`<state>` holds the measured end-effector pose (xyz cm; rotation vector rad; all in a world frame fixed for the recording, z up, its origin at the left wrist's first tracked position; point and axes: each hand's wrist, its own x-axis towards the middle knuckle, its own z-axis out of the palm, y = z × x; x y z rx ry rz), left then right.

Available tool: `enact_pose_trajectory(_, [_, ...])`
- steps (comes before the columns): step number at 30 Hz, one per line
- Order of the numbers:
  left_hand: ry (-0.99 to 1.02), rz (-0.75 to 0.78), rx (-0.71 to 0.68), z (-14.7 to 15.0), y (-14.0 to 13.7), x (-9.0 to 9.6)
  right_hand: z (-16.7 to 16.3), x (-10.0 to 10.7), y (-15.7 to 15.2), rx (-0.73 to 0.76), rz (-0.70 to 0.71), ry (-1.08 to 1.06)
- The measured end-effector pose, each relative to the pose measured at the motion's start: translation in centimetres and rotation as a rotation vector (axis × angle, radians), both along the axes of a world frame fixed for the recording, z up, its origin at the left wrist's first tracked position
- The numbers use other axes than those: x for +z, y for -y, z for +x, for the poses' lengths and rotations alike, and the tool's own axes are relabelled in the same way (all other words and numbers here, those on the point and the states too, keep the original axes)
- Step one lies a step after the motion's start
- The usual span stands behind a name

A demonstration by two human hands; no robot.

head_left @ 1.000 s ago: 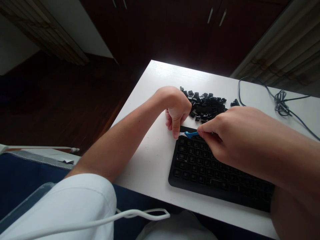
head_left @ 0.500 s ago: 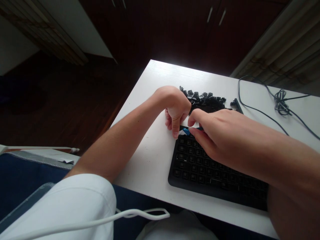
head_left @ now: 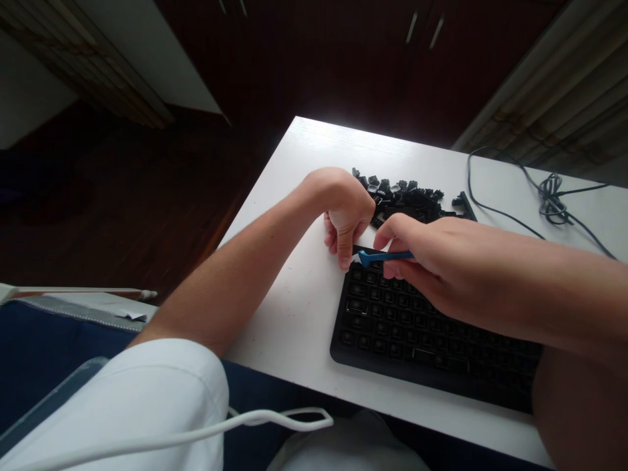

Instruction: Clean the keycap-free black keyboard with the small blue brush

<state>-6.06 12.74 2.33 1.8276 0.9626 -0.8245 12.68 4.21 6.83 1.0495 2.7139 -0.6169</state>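
- My right grip (head_left: 417, 258) pinches a blue plastic pry tool (head_left: 380, 256), its tip at the black keyboard's (head_left: 417, 327) far-left corner.
- My left grip (head_left: 346, 219), curled closed, touches that corner on the white counter (head_left: 294, 314).
- Loose keycaps (head_left: 405, 196) lie just beyond.

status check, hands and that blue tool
Right hand pinching thin blue plastic tool, tip at top-left corner of black keyboard. Left hand fisted, braced at that corner. Loose black keycap pile just behind.

No text, label or number can be read; the keyboard (head_left: 392, 320) under the right hand (head_left: 432, 261) shows no legible marks.
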Motion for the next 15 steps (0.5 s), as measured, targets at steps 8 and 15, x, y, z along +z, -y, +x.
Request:
enact_pose_trajectory(8, [0.032, -0.026, -0.047, -0.1, -0.1, -0.4, -1.1, 0.1, -0.5, 0.014, 0.137, 0.0])
enact_pose_trajectory(15, [0.037, -0.015, -0.067, -0.2, -0.1, -0.4, -1.5, 0.4, -0.6, 0.013, 0.161, 0.0])
